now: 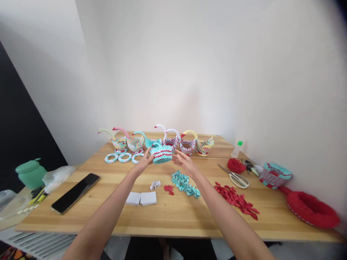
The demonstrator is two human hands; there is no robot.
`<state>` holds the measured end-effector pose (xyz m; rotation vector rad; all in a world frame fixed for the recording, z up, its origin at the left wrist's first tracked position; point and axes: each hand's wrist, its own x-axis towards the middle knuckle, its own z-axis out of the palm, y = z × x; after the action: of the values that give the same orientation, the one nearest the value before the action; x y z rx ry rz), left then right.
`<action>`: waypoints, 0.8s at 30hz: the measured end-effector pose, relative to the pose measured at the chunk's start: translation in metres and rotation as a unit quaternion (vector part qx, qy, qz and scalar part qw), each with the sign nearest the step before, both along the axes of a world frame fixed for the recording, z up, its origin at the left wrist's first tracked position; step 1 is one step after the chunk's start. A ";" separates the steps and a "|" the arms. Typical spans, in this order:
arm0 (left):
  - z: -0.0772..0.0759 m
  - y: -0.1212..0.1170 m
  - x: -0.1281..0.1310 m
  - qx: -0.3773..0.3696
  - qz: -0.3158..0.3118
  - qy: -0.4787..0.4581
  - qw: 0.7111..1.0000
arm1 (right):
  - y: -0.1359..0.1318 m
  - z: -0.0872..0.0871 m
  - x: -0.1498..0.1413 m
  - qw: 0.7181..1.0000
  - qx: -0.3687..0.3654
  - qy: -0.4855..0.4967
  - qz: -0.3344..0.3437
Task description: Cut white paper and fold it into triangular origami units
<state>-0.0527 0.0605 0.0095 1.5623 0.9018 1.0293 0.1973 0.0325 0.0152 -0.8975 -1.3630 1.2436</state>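
Observation:
Between my two hands, above the middle of the table, is a round piece of folded-paper modules [162,154], turquoise and white with red bands. My left hand [145,162] grips its left side, thumb toward me. On the right side, the fingertips of my right hand [185,163] press against it. Below lie a pile of turquoise folded paper triangles [185,184], a few red triangles [169,189] and some white triangles [155,185]. Two stacks of white paper [148,198] rest in front of them.
Several folded-paper swans [135,144] stand at the back, with turquoise-white rings [125,157] before them. To the right lie red triangles [235,199], scissors [238,180], a glue bottle [236,149], a paper basket [275,176] and a red object [311,209]. A phone [76,192] lies left.

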 end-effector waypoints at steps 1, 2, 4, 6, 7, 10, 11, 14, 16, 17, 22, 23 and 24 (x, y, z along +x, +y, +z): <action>0.000 0.000 0.000 0.002 0.000 0.002 1.000 | 0.000 -0.001 0.000 1.000 0.001 0.000 0.003; 0.000 0.000 -0.001 0.006 0.002 0.004 1.000 | 0.000 -0.002 0.001 1.000 0.001 -0.001 0.005; 0.000 -0.001 -0.001 0.015 0.003 0.011 1.000 | 0.001 -0.006 0.002 1.000 -0.003 -0.009 0.007; -0.003 -0.001 -0.001 0.021 -0.010 0.019 1.000 | 0.003 -0.013 0.004 1.000 -0.008 -0.023 0.012; -0.006 -0.001 -0.001 0.020 -0.022 0.023 0.999 | 0.004 -0.017 0.005 0.999 -0.011 -0.033 0.015; -0.016 0.007 0.006 0.005 -0.061 0.016 0.998 | 0.011 -0.031 0.005 0.998 -0.007 -0.068 0.013; -0.020 0.011 0.010 0.001 -0.071 0.009 0.997 | 0.015 -0.035 0.005 0.997 0.000 -0.082 0.003; -0.031 0.025 0.018 0.005 -0.079 0.003 0.997 | 0.028 -0.048 0.009 0.991 0.034 -0.124 -0.047; -0.038 0.034 0.018 0.015 -0.059 0.038 0.997 | 0.035 -0.055 0.018 0.985 0.046 -0.146 -0.080; -0.041 0.037 0.016 0.017 -0.045 0.062 0.997 | 0.036 -0.058 0.023 0.983 0.046 -0.154 -0.093; -0.033 0.040 0.001 -0.012 0.014 0.103 0.995 | 0.030 -0.069 0.055 0.971 0.042 -0.178 -0.151; -0.023 0.036 0.001 -0.001 0.038 0.085 0.996 | 0.028 -0.071 0.059 0.970 0.043 -0.179 -0.158; -0.010 0.029 0.002 0.018 0.073 0.065 0.995 | 0.025 -0.072 0.061 0.969 0.042 -0.178 -0.164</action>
<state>-0.0505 0.0894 -0.0001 1.6273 1.1057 1.0598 0.2584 0.0578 -0.0567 -1.2725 -1.4573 0.7898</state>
